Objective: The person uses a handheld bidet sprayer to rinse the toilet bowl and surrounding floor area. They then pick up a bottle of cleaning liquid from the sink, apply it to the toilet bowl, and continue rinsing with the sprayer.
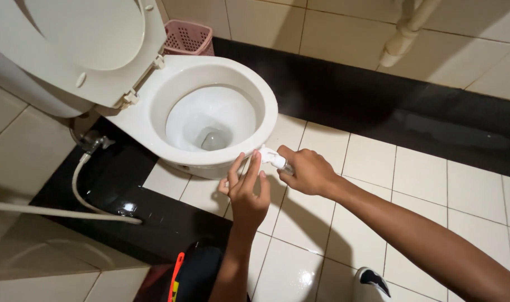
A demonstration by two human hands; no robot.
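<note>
Cream floor tiles (417, 179) surround the toilet bowl (213, 120); right hand (305, 170) grips a white bidet sprayer (273, 158) at the rim, left hand (248, 193) spread beside it. Rinsing underway; next needs steady aim inward.

Both forearms are bare from wrist to the frame edge, with no sleeve, watch, ring or bracelet showing on the left hand (248, 193) or the right hand (307, 172). At the bottom centre of the frame sits a dark, black garment (202, 274) with an orange-red strip along its left edge. At the lower right, a black-and-white shoe (373, 282) pokes in.
</note>
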